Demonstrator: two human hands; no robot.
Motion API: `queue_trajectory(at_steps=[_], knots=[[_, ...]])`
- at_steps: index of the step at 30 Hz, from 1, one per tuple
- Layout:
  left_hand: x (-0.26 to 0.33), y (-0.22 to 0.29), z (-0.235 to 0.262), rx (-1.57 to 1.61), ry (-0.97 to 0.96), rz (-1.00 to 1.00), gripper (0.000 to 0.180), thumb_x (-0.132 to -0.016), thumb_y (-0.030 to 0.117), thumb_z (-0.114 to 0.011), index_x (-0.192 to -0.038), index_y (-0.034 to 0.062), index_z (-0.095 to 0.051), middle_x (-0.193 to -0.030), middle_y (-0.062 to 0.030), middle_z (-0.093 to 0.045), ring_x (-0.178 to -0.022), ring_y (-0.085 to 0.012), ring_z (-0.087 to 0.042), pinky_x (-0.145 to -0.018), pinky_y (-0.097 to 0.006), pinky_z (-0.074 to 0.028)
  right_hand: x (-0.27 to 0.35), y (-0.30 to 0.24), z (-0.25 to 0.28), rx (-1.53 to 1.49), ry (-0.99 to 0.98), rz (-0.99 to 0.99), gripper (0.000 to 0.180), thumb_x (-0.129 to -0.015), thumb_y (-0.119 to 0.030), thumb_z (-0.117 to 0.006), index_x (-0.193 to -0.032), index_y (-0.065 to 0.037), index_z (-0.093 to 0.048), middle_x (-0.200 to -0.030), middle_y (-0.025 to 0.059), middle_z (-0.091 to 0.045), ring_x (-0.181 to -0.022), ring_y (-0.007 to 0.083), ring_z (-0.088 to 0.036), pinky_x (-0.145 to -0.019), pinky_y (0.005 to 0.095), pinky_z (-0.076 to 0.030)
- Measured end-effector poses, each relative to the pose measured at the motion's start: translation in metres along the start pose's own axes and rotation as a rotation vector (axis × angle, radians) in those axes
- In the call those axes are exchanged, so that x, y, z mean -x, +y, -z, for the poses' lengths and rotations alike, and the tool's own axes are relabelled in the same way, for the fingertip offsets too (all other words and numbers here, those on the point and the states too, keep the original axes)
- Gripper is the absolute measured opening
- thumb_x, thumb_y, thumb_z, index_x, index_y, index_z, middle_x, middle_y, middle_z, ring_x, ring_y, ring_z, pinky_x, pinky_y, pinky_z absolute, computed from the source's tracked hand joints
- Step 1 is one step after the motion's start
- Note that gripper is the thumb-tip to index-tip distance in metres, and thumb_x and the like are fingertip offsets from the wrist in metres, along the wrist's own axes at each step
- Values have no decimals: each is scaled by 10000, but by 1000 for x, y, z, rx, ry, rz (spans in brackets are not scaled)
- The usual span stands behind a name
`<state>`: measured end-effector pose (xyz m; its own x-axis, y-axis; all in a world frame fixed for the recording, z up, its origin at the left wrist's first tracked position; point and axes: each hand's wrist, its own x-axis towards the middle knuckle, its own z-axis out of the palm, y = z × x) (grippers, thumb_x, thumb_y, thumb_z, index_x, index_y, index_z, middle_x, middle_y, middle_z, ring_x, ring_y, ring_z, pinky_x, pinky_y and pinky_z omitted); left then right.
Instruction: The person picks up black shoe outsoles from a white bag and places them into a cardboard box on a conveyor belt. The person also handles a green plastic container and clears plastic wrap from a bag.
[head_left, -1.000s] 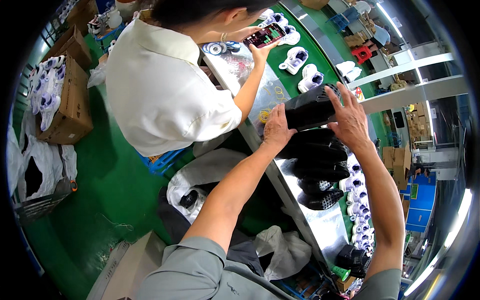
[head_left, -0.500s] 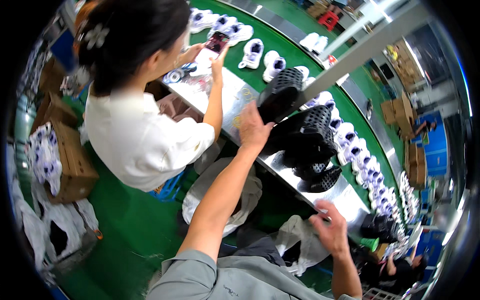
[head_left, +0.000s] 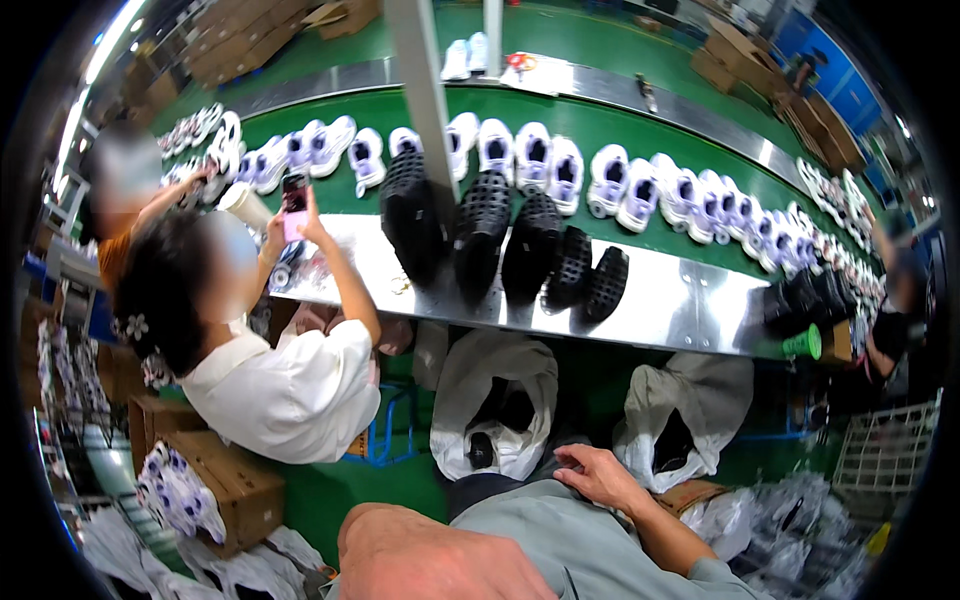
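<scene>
"Black perforated pieces (head_left: pixel 530 248): where are they?"

"On the metal bench (head_left: pixel 660 300), mid-picture, five side by side, dotted ends toward the green belt (head_left: pixel 620 130) with its white shoes (head_left: pixel 608 180)."

"Take me across from the left, then."

"First, a co-worker in a white shirt (head_left: pixel 290 400) at the bench, both hands around a phone (head_left: pixel 295 205)."

"And the wearer's left hand (head_left: pixel 440 560)?"

"Low down and close to the camera, back of the hand showing. Its fingers are out of sight, so I can't tell whether it grips anything. Beyond it, under the bench edge, sits an open whitish bag (head_left: pixel 453 400) with dark things inside."

"Right hand (head_left: pixel 605 480)?"

"In front of the wearer's grey shirt, well apart from the black pieces, fingers loosely extended, nothing visible in its grasp."

"Farther right?"

"Another pale bag (head_left: pixel 715 390) just beyond that hand, then a green object (head_left: pixel 802 342) at the bench's end."
</scene>
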<state>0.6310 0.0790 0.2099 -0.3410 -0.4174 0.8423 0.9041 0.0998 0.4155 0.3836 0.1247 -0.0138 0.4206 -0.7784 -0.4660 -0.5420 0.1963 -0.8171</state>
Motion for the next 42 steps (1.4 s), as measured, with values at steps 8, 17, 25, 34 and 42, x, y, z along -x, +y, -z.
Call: queue_trajectory(at_steps=[8, 17, 25, 34, 42], knots=[[-22, -54, -14, 230, -61, 104, 286, -878, 193, -774, -1150, 143, -705, -668, -10, -451, -480, -161, -412, -458, -316, -269, 59, 61, 1, -175, 271, -170, 438, -876, -242, -722, -1221, 14, -633, -1117, 176, -698, -970, 277, -693, -821, 364, -551], [-78, -189, 17, 616, -295, 357, 428, -863, 178, -774, -1255, 89, -628, -872, -128, -592, -655, -218, -543, -553, -351, -384, 93, 148, 49, -291, 467, -225, 447, -881, -274, -703, -1217, 11, -624, -1078, 213, -702, -954, 316, -700, -825, 384, -548], [-84, -412, 83, -624, 122, 1208, 497, -877, 259, -695, -1286, -6, -594, -1188, -190, -649, -1044, -309, -625, -935, -381, -496, 125, 217, 131, -319, 446, -259, 405, -898, -241, -685, -1193, 28, -620, -1109, 202, -692, -968, 324, -695, -841, 383, -546], [85, -506, 164, -1738, -581, 1595, 1126, -686, 382, -857, -1546, 28, -223, -1596, -305, -163, -1451, -547, -195, -1095, -674, -314, 163, 55, 315, -313, 473, 285, 390, -844, -24, -675, -1229, 8, -626, -1194, 160, -669, -1061, 324, -659, -900, 378, -535], [70, -496, 165, -1626, -558, 1711, 996, -719, 226, -726, -1558, 52, -219, -1614, -278, -121, -1473, -521, -156, -1121, -663, -286, 139, -90, 311, -444, 636, 1155, 184, -771, -90, -762, -940, -19, -748, -1019, 134, -708, -758, 231, -656, -560, 280, -513]])
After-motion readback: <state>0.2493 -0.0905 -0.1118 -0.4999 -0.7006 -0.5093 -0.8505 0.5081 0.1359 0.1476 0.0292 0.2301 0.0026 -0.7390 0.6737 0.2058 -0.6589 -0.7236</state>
